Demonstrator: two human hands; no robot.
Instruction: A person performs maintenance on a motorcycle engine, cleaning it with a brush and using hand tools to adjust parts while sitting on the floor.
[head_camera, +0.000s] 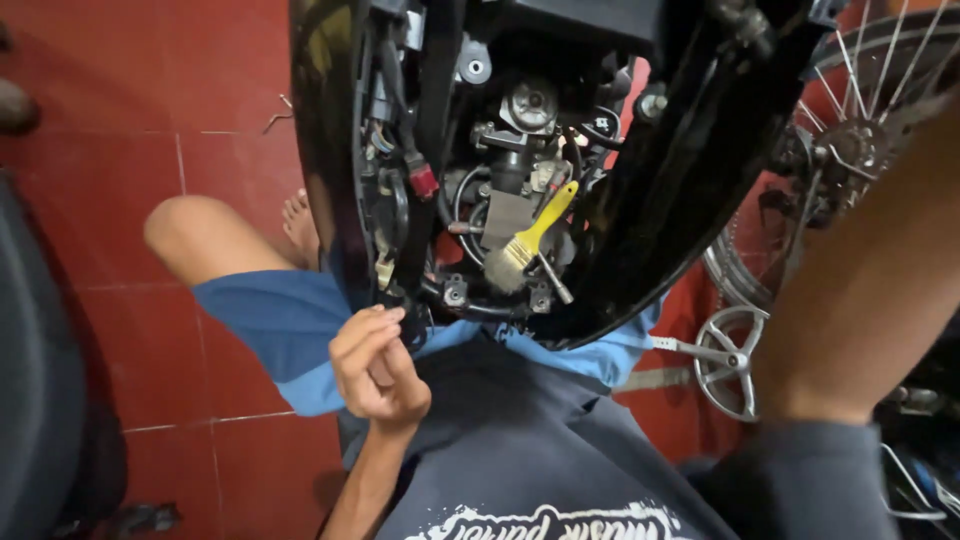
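The left hand (375, 360) pinches the lower edge of the black body panel (330, 150), fingers curled narrow. Inside the open engine bay (510, 180) rests a yellow brush (530, 240). The right arm (860, 290) reaches up; its hand is out of view. This looks like mid-cleaning, calling for a steady panel.

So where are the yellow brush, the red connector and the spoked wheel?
yellow brush (541, 226), head view, on its yellow handle.
red connector (424, 181), head view, on its red body.
spoked wheel (868, 60), head view, on the spokes.

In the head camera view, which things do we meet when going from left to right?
Bent knee → left hand → red connector → yellow-handled brush → silver wheel-shaped part on the floor → spoked wheel.
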